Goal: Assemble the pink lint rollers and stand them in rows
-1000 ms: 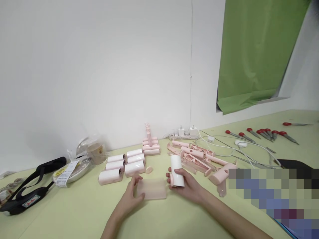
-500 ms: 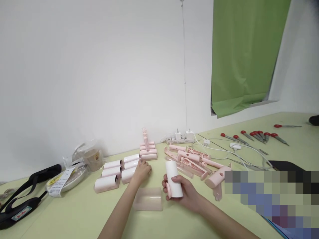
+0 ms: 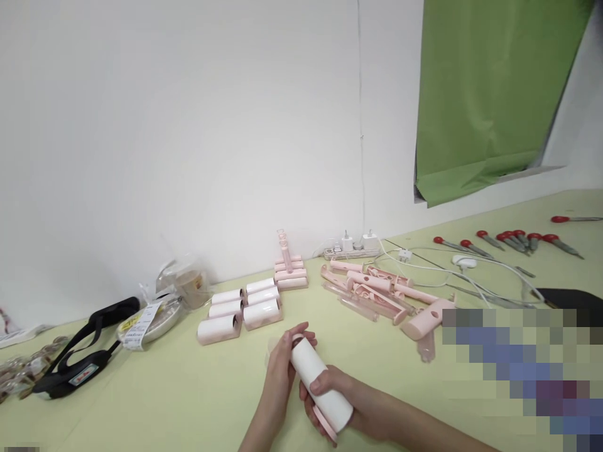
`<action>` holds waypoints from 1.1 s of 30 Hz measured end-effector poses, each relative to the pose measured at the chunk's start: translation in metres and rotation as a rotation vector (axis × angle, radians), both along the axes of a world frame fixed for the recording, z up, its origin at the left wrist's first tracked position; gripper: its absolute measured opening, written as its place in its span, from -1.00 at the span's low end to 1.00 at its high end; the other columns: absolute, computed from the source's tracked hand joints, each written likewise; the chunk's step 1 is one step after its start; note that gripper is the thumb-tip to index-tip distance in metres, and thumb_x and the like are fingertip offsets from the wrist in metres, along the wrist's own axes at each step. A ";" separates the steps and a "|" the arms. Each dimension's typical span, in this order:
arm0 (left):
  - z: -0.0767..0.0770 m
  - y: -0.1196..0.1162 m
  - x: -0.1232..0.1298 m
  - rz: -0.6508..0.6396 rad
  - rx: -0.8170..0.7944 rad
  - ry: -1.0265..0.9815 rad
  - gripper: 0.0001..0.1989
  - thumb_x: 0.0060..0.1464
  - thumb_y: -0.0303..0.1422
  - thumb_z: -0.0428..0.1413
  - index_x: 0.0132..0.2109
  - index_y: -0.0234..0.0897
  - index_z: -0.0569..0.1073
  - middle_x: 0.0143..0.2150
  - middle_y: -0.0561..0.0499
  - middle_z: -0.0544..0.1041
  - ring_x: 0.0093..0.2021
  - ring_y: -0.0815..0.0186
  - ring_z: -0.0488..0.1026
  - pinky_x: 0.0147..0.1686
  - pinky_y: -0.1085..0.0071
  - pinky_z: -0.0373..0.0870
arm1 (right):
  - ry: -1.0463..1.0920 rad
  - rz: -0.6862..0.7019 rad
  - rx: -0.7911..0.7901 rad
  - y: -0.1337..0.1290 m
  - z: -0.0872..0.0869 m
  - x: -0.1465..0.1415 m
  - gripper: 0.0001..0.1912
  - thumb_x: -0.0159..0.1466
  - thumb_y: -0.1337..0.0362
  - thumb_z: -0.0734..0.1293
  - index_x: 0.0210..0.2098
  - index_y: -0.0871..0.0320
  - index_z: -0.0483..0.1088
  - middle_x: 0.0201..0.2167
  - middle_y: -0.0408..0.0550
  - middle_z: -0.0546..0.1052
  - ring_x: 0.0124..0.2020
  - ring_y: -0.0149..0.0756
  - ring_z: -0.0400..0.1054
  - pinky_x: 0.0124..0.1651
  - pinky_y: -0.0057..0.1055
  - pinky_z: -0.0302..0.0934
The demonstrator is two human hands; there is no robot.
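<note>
A white cylinder [image 3: 316,375] with pink end parts lies tilted in my right hand [image 3: 334,390], whose fingers wrap round its lower half. At its upper end is my left hand [image 3: 283,364], with a clear, pale piece [image 3: 272,349] partly showing behind it; the palm hides most of that piece. White-topped rolls [image 3: 218,329] with pink bases sit in rows beyond the hands. Behind these, slimmer pink pieces [image 3: 291,274] are lined up near the wall. A loose pile of pink tubes and brackets [image 3: 372,290] lies to the right.
A power strip [image 3: 351,253] with chargers and white cables stands by the wall. Red-handled tools [image 3: 509,238] lie at the back right. At left are a bagged bowl [image 3: 162,320], a cup [image 3: 191,287] and a black strap [image 3: 89,336].
My left hand has moved from the rolls back to the white cylinder. The clear tray-like piece has left the table. My right hand has tilted the cylinder and come nearer. The view has shifted.
</note>
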State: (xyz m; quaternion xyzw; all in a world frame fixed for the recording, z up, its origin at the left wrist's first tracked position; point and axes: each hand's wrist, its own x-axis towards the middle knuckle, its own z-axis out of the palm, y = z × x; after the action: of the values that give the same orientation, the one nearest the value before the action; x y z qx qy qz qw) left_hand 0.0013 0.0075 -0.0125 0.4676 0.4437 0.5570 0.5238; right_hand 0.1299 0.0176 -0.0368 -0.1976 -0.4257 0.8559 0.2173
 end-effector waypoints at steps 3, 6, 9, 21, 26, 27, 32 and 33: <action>0.001 -0.004 -0.003 0.033 0.058 0.177 -0.57 0.00 -0.09 -0.04 -0.07 -0.25 0.40 -0.11 -0.09 0.46 -0.02 0.15 0.31 -0.07 0.30 0.25 | 0.001 0.001 0.024 -0.001 0.002 0.000 -0.75 -0.02 0.22 0.18 -0.42 0.27 0.33 -0.66 -0.12 0.39 -0.73 -0.47 0.22 -0.71 -0.57 0.07; 0.003 -0.004 -0.006 0.058 0.103 0.262 -0.60 -0.02 -0.12 0.00 -0.10 -0.23 0.43 -0.10 -0.07 0.47 -0.03 0.15 0.31 -0.11 0.34 0.28 | -0.005 -0.003 0.049 0.000 0.006 0.002 -0.76 -0.03 0.23 0.19 -0.42 0.27 0.32 -0.67 -0.13 0.39 -0.75 -0.49 0.20 -0.70 -0.57 0.07; 0.004 -0.005 -0.005 0.007 0.094 0.267 -0.56 -0.06 -0.15 0.05 0.00 -0.16 0.35 -0.02 -0.04 0.42 -0.05 0.17 0.33 -0.17 0.37 0.32 | -0.009 -0.001 0.057 0.001 0.007 0.003 -0.76 -0.04 0.22 0.20 -0.44 0.27 0.31 -0.69 -0.13 0.39 -0.77 -0.49 0.20 -0.68 -0.56 0.07; 0.013 0.001 -0.018 0.426 0.147 -0.095 -0.52 -0.04 -0.14 0.04 0.05 -0.16 0.25 0.05 -0.05 0.30 -0.10 0.26 0.35 -0.30 0.51 0.34 | 0.001 -0.497 0.241 0.022 0.017 0.010 -0.65 0.08 0.08 0.27 -0.22 0.17 0.32 -0.41 -0.07 0.44 -0.33 -0.30 0.32 -0.22 -0.37 0.17; 0.003 0.000 -0.005 0.551 0.106 -0.027 -0.61 -0.03 -0.11 0.02 -0.06 -0.15 0.25 0.03 -0.03 0.27 -0.07 0.25 0.31 -0.26 0.49 0.33 | -0.147 -0.838 0.512 0.024 0.024 0.016 -0.65 0.06 0.11 0.31 -0.18 0.09 0.30 -0.19 -0.03 0.43 -0.12 -0.19 0.27 -0.04 -0.29 0.10; -0.001 -0.001 -0.001 0.567 0.125 0.017 -0.61 -0.03 -0.10 0.01 -0.07 -0.14 0.23 0.03 -0.03 0.26 -0.06 0.25 0.29 -0.23 0.48 0.32 | -0.136 -0.827 0.542 0.021 0.023 0.015 -0.67 0.09 0.09 0.28 -0.18 0.08 0.29 -0.15 -0.02 0.42 -0.10 -0.19 0.26 -0.04 -0.29 0.10; -0.013 -0.013 0.017 0.585 0.233 0.188 -0.62 0.03 -0.08 -0.08 -0.04 -0.14 0.15 -0.01 -0.05 0.21 0.01 0.23 0.19 -0.10 0.41 0.22 | -0.175 -0.736 0.589 0.001 0.021 0.007 -0.58 0.19 0.05 0.16 0.02 -0.02 0.16 0.12 -0.11 0.16 0.14 -0.23 -0.03 0.12 -0.34 -0.06; -0.014 -0.015 0.019 0.585 0.264 0.199 -0.63 0.05 -0.09 -0.10 -0.05 -0.15 0.16 -0.01 -0.05 0.21 0.02 0.22 0.17 -0.06 0.39 0.19 | -0.166 -0.713 0.567 -0.001 0.020 0.007 -0.55 0.20 0.05 0.15 0.07 -0.04 0.10 0.15 -0.13 0.10 0.17 -0.26 -0.10 0.14 -0.36 -0.09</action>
State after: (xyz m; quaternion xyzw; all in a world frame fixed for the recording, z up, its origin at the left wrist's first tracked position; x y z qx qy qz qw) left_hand 0.0203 -0.0070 -0.0266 0.4365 0.5319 0.6880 0.2307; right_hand 0.1366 0.0162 -0.0163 -0.3324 -0.5643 0.5589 0.5086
